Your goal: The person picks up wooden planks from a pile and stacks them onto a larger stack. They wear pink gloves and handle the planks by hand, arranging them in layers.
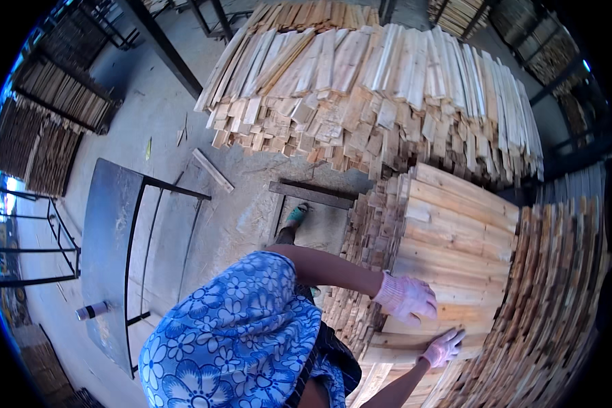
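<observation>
Timber yard; left hand [406, 297], right hand [444, 347] (both gloved), fingers spread flat on plank stack [455, 238]; uneven push could topple planks.

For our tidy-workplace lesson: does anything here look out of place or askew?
Yes. A loose plank lies askew on the floor, apart from the stacks, with small offcuts scattered nearby. A bottle lies tipped over on the dark table. The stack under both gloved hands looks neat.
</observation>
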### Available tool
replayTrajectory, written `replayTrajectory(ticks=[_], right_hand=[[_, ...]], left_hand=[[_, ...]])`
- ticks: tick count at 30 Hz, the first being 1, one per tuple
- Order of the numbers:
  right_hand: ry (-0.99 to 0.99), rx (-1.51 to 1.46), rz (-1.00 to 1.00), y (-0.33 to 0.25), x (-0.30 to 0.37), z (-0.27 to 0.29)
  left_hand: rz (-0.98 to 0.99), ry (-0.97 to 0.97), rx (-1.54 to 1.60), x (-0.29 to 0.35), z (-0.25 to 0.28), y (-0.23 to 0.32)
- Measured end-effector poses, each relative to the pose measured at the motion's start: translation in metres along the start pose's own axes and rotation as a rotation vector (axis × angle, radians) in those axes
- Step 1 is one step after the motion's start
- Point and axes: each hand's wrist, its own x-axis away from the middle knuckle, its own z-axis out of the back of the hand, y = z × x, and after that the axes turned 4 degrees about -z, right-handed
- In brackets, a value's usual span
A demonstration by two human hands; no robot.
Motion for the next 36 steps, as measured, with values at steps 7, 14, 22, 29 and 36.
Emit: replayTrajectory(ticks=[7, 14, 22, 29, 36], right_hand=[[0.271, -0.27, 0.678, -0.171, 0.121, 0.083], [-0.266, -0.601, 1.566, -0.52, 0.329, 0.117], [0.105, -0.075, 1.278, -0.808, 0.364, 0.128], [0.055, 0.024, 1.274, -0.85, 0.349, 0.091], [-1.217, -0.838, 0.975, -0.756, 0.395, 0.191]], left_hand=[[0.829, 0.54, -0.396, 0.28, 0.201, -0.127], [1.604, 0.7, -0.687, 0.461, 0.395, -0.25], [1.634, 0.477, -0.457, 0.504, 0.462, -0.337], [1.56, 0.915, 0.17, 0.529, 0.513, -0.305], [1.234, 1.213, 0.696, 0.469, 0.413, -0.186]])
